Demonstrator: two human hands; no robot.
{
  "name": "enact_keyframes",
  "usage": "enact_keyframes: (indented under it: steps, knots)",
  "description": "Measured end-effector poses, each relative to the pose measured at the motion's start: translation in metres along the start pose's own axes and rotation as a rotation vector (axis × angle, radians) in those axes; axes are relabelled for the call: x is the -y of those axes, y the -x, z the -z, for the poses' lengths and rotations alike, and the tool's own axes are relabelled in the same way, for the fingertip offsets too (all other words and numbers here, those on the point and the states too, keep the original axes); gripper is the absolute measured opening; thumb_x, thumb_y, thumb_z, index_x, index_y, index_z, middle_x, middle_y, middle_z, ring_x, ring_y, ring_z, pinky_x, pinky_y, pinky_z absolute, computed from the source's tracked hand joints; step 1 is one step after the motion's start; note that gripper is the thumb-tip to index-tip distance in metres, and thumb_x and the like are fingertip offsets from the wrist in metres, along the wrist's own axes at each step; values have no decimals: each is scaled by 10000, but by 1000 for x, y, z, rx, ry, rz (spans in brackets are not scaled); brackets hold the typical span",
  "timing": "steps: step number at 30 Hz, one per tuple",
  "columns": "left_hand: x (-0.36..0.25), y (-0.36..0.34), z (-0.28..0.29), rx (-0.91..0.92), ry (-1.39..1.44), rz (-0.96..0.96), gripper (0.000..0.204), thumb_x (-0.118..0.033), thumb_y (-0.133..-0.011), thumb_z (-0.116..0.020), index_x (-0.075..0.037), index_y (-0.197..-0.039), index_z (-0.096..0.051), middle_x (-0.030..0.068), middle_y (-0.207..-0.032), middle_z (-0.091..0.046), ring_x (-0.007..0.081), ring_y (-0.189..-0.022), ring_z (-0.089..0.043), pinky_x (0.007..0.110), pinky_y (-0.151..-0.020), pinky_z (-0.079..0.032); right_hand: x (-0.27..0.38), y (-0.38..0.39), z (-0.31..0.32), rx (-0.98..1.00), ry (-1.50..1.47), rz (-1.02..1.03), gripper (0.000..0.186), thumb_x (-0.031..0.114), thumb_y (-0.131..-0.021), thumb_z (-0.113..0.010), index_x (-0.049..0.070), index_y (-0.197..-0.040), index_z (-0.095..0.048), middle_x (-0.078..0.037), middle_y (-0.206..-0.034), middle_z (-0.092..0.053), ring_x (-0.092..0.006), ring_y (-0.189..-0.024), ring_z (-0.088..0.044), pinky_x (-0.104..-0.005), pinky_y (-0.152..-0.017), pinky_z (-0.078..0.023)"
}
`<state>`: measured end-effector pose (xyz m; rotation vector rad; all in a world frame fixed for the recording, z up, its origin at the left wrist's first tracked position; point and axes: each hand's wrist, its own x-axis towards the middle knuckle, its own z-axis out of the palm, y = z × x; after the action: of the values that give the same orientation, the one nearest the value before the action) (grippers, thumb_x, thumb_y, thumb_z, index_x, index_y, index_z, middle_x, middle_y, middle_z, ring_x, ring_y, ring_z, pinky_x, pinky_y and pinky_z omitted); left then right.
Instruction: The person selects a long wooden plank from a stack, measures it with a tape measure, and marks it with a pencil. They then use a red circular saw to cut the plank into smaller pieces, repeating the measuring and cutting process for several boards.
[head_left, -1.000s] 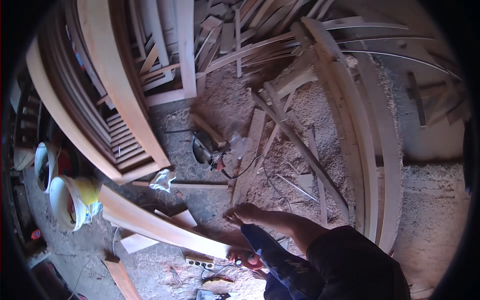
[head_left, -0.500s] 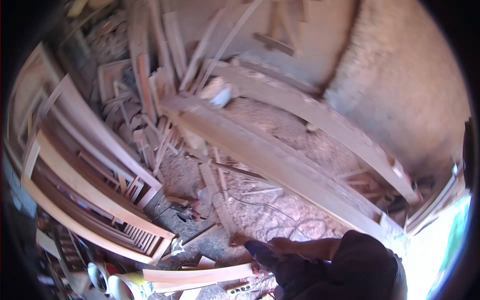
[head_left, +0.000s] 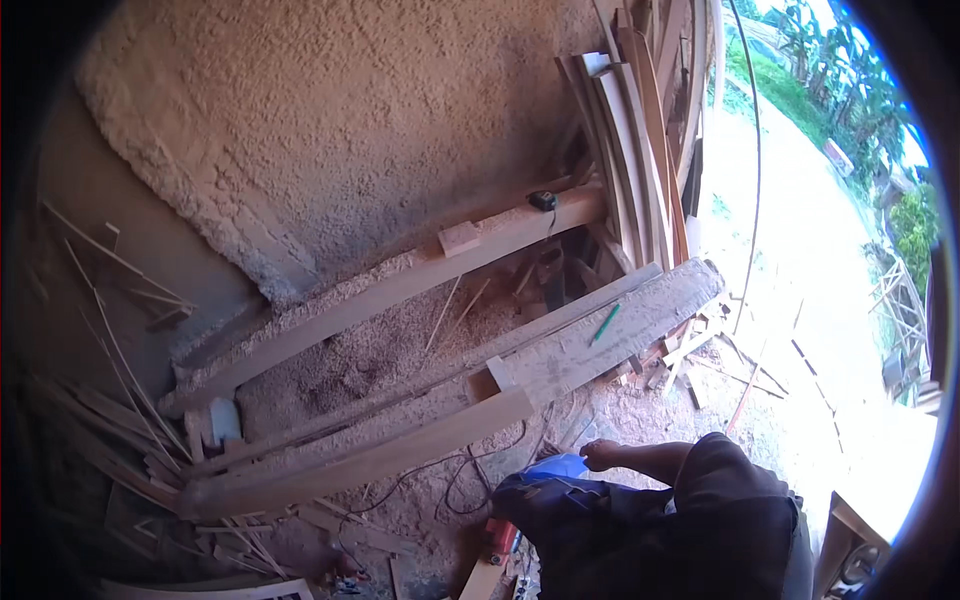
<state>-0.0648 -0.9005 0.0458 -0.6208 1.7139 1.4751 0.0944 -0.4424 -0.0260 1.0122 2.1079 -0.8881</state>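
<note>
My right hand [head_left: 600, 455] hangs at the lower middle, beside the sunlit blue cloth over my leg [head_left: 560, 468]. No tool shows in it; its fingers are too small to tell whether they are curled or apart. My left hand is out of view. Beyond the right hand lies a long, thick timber beam [head_left: 400, 452], dusted with shavings. On it are a green pencil-like stick [head_left: 606, 322] and a small wood block [head_left: 500, 374]. A red power tool [head_left: 500, 540] rests on a board [head_left: 484, 578] beside my leg.
Along the rough wall [head_left: 350, 130] a second beam [head_left: 370, 308] carries a dark tape measure [head_left: 542, 200] and a wood block [head_left: 460, 238]. Planks [head_left: 640, 150] lean upright at the back. A black cable [head_left: 450, 490] loops over the shavings. Bright daylight enters at right.
My view has swung right, toward the daylight and leaning planks. The wooden frames at left have left view. The tape measure and green stick now show. My right arm stays low beside my leg.
</note>
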Motion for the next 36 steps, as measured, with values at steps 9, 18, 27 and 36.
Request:
enact_keyframes:
  steps: [9,18,27,36]
  knots:
    - [-51,-19,-263,443,-526,-394,498,-233,-967,-608,-20,-1386,-444,174,-1274,-603,295,-1086,-641,414,-914,-529,-189,76,50,13,-248,-237,481,303,-812,-611,120,-1256,-644,-159,-1202,-665,-312,-1104,-640,-422,-936,-506]
    - [-38,96,-585,985,-865,-739,478,-249,-957,-608,40,-1324,-510,210,-1244,-627,276,-1125,-628,363,-950,-492,-430,116,51,-353,-439,-449,387,288,-789,-615,107,-1115,-719,-179,-1111,-694,-358,-1044,-654,-445,-925,-518]
    - [19,118,-758,1219,-1093,-1077,595,-366,-923,-614,30,-1350,-490,285,-1347,-523,409,-1280,-490,423,-1064,-398,-535,169,110,-833,-635,-613,381,224,-815,-583,12,-1112,-693,-202,-1116,-687,-345,-1033,-667,-414,-914,-526]
    - [59,104,-832,839,-1444,-1263,952,-534,-828,-669,-96,-1537,-208,296,-1539,-243,485,-1440,-173,563,-1171,-156,-525,143,319,-984,-697,-161,347,279,-885,-569,70,-1139,-677,-165,-1077,-702,-350,-1011,-665,-424,-896,-514]
